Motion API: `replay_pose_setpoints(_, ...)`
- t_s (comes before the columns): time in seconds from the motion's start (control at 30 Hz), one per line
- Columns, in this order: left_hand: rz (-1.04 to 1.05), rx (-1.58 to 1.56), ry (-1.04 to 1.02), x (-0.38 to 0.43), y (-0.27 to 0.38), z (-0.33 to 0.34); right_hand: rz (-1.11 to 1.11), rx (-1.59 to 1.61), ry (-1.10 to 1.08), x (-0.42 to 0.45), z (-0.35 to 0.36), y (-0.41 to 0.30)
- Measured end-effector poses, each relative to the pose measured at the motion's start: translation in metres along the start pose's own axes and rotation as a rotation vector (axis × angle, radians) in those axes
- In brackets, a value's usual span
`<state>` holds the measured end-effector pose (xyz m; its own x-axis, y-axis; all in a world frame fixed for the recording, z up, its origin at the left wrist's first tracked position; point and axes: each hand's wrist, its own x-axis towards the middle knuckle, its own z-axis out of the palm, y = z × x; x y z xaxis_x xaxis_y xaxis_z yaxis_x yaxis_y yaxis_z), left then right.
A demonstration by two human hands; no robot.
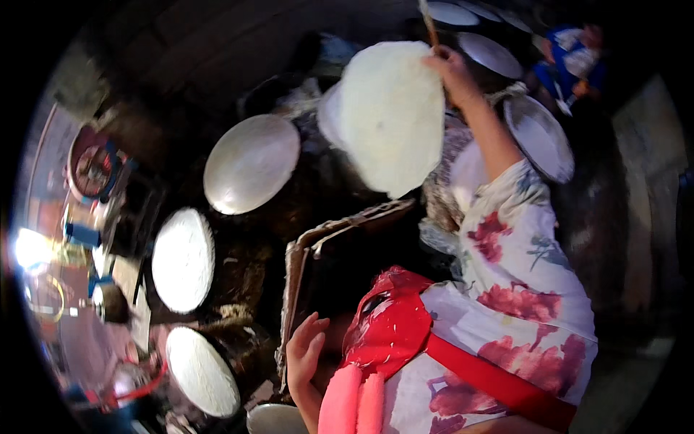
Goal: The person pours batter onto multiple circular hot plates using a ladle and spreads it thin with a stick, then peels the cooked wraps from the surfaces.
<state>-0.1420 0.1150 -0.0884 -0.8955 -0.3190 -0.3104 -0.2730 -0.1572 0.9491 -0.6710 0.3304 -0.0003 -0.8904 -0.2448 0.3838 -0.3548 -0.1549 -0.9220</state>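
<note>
My right hand [452, 70] is raised at arm's length and grips a thin stick [428, 24]. Against that hand hangs a broad, pale, roughly round sheet [387, 119], thin like a wet rice sheet, its lower edge tapering to a point. Whether the fingers also pinch the sheet is unclear. Low in the view, my left hand [306, 347] is held up with nothing in it, fingers slightly apart. It is beside a crusted, bent frame or rim [290, 293] that borders a dark hollow. Behind the hanging sheet, another pale round surface [331, 114] partly shows.
A domed metal lid [252, 163] lies left of the sheet. Further left are white round surfaces [184, 260] [202, 371]. A shallow round pan or lid [539, 138] leans right of my arm. Another person [569, 70] is at the far right. A fan [92, 171] stands far left.
</note>
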Motion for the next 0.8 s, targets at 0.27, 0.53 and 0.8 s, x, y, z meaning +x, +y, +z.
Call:
replay_pose_setpoints(0.27,0.004,-0.007,-0.331,0.066,-0.007,0.054,-0.06,-0.789,0.046,-0.02,-0.275,-0.101)
replay_pose_setpoints(0.53,-0.072,0.127,-0.189,0.071,0.0,0.065,0.239,-1.37,-0.088,-0.209,-0.165,0.026)
replay_pose_setpoints(0.8,-0.152,0.123,-0.111,0.086,0.001,0.059,0.327,-1.296,-0.044,-0.335,-0.168,0.107)
